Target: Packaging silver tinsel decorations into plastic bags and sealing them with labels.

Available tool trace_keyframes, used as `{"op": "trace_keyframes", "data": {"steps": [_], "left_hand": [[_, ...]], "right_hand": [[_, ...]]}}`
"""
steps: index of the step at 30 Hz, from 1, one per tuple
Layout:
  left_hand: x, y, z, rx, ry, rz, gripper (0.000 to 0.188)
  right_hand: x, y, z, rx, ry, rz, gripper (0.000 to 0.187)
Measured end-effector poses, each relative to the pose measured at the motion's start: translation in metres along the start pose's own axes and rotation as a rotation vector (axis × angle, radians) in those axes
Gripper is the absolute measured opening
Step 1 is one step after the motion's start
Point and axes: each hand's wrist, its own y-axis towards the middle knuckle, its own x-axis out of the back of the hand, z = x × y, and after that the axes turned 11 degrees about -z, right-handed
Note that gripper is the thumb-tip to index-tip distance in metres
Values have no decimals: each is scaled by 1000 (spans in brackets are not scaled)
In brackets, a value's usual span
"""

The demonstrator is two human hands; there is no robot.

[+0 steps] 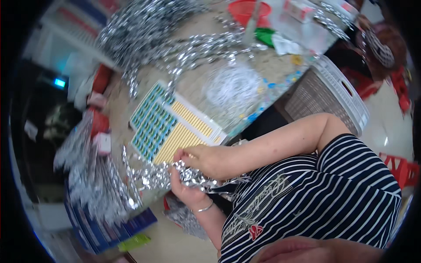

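My left hand point(186, 193), with a bangle at the wrist, is closed at a bunch of shiny silver strands point(151, 177) at the table's near edge. My right hand point(204, 160) reaches in just above it, its fingers bent and pinched together over the same strands. The fingertips of both hands nearly meet; exactly what each pinches is partly hidden. Beyond them lies a sheet of stickers point(180, 127), with blue-green pictures on one part and yellow strips on the other. One silver strand trails onto the sheet's far edge.
A large heap of silver strands point(136, 33) covers the far table. A tangle of white thread point(234, 85) lies nearer, with a red basin point(250, 13) behind. More silver strands point(96, 179) hang at the left. A grey-brown basket point(318, 94) stands at the right.
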Motion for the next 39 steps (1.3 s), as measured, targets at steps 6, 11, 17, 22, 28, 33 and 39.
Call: {"op": "trace_keyframes", "data": {"steps": [6, 11, 17, 22, 28, 33, 39], "left_hand": [[-31, -4, 15, -28, 20, -5, 37], [-50, -2, 24, -333, 225, -25, 46], [-76, -9, 37, -254, 150, 14, 45], [-72, 0, 50, -236, 142, -15, 42], [-83, 2, 55, -220, 120, -14, 40], [-82, 10, 59, -191, 111, -34, 34], [-80, 12, 57, -173, 103, -30, 29]], "right_hand": [[90, -24, 1, 407, -379, -146, 26], [249, -61, -15, -180, -375, -621, 26], [464, -131, -163, -429, -778, -980, 36], [483, -123, -210, -795, -1413, -842, 65], [478, -114, -217, -812, -1409, -812, 78], [492, -99, -193, -806, -1351, -662, 38], [563, -88, -209, -598, -1370, -723, 31]]}}
